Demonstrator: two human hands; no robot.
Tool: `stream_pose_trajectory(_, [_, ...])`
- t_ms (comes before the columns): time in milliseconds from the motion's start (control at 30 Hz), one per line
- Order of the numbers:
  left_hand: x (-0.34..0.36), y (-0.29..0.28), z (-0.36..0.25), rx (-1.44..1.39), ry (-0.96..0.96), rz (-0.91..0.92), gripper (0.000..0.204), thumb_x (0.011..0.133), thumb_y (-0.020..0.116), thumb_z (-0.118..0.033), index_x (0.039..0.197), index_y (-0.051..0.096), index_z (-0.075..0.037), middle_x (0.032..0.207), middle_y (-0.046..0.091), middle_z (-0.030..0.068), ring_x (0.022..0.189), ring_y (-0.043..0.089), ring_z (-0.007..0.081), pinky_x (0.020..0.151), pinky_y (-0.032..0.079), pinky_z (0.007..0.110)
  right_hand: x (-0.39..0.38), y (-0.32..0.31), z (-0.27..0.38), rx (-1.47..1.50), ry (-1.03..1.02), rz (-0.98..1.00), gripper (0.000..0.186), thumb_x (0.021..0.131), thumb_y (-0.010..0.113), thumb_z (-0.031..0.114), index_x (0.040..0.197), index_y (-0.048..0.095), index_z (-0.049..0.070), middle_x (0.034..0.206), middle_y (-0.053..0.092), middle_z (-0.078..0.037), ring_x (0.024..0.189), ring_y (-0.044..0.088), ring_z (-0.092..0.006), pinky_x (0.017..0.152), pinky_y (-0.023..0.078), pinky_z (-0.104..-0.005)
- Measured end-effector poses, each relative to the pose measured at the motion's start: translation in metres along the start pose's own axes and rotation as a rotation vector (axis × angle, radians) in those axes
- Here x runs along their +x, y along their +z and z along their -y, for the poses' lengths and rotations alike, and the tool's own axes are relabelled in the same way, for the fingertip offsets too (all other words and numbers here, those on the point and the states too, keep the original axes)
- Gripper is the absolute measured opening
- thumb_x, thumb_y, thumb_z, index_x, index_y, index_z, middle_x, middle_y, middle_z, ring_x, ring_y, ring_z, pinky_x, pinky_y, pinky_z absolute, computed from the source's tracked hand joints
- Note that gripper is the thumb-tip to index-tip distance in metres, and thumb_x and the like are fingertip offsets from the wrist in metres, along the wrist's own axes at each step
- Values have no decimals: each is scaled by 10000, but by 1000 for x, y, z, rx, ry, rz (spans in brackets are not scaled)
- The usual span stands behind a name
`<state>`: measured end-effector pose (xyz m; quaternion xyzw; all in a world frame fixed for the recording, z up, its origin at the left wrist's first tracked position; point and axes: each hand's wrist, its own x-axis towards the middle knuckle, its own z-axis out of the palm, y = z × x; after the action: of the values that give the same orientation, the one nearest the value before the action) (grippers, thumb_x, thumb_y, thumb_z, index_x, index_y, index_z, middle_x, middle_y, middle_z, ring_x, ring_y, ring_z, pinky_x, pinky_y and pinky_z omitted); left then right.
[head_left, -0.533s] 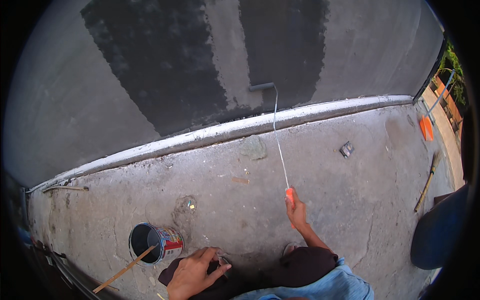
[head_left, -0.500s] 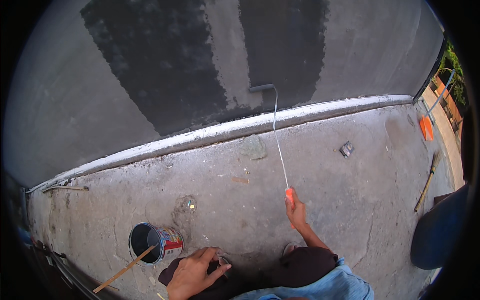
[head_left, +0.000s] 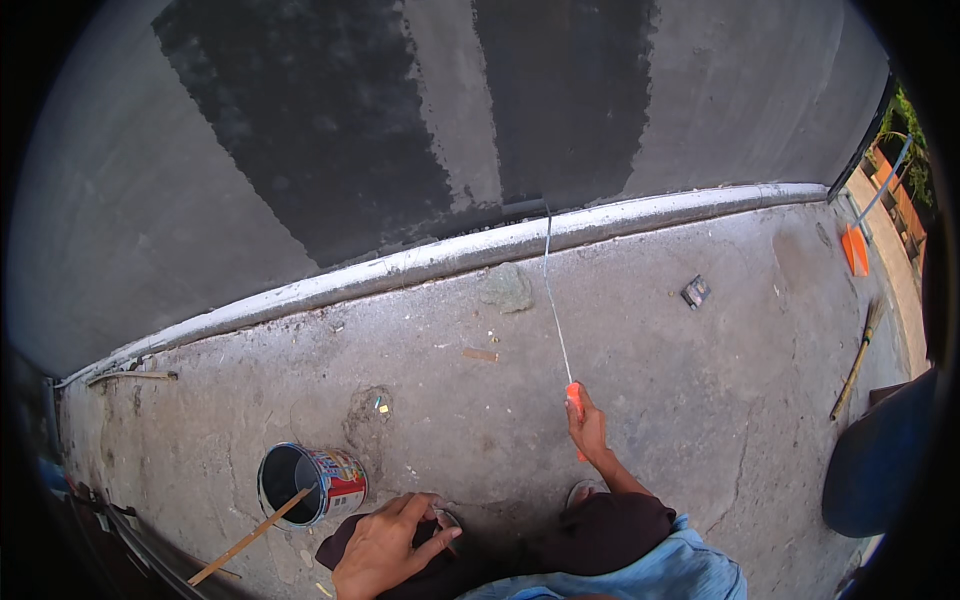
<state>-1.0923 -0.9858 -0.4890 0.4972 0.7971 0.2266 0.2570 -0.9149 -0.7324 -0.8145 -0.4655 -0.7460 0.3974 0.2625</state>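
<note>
My right hand (head_left: 588, 430) grips the orange handle of a long thin paint roller (head_left: 556, 300). Its rod runs up to the roller head (head_left: 520, 207), which rests low on the grey wall (head_left: 800, 110), at the foot of a dark freshly painted patch (head_left: 565, 100). A wider dark patch (head_left: 320, 130) lies to the left. My left hand (head_left: 385, 540) rests with fingers spread on my dark-clad knee, close to a paint can (head_left: 305, 485) that has a wooden stick (head_left: 250, 540) leaning in it.
A pale raised ledge (head_left: 450, 255) runs along the wall's base above the rough concrete floor (head_left: 700, 400). On the floor lie a flat stone (head_left: 507, 288), a small dark object (head_left: 696, 291) and a broom (head_left: 858, 360). A blue rounded object (head_left: 880, 460) stands at the right.
The roller head has moved down the wall to just above the ledge. Both hands keep about the same places.
</note>
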Motion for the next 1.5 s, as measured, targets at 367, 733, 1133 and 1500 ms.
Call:
stream_pose_trajectory(367, [0, -1, 1, 24, -9, 15, 371, 863, 746, -279, 1100, 592, -39, 911, 678, 160, 792, 675, 351, 685, 539, 403, -1, 12, -17, 6, -25, -53, 448, 960, 613, 228, 1339, 548, -2, 672, 562, -274, 555, 636, -322, 527, 454, -387])
stream_pose_trajectory(733, [3, -2, 1, -12, -37, 28, 371, 858, 753, -277, 1102, 598, -45, 917, 677, 160, 791, 676, 354, 678, 537, 407, 4, -5, -4, 73, -64, -75, 438, 952, 642, 191, 1334, 555, -5, 620, 530, -222, 512, 520, -158, 505, 444, -334])
stream_pose_trajectory(1133, [7, -1, 1, -8, -16, 17, 376, 856, 753, -271, 1111, 594, -45, 910, 674, 162, 823, 670, 363, 700, 532, 411, 19, -18, 34, 174, -70, -107, 428, 953, 634, 127, 1350, 542, -2, 682, 576, -171, 593, 503, -104, 561, 452, -278])
stream_pose_trajectory(1500, [2, 1, 1, -11, 5, 3, 379, 867, 737, -311, 1084, 593, -35, 882, 665, 173, 809, 664, 368, 686, 525, 417, 91, -50, 125, 263, -315, -225, 491, 943, 640, 77, 1410, 505, 11, 744, 638, -136, 596, 519, -93, 574, 457, -260])
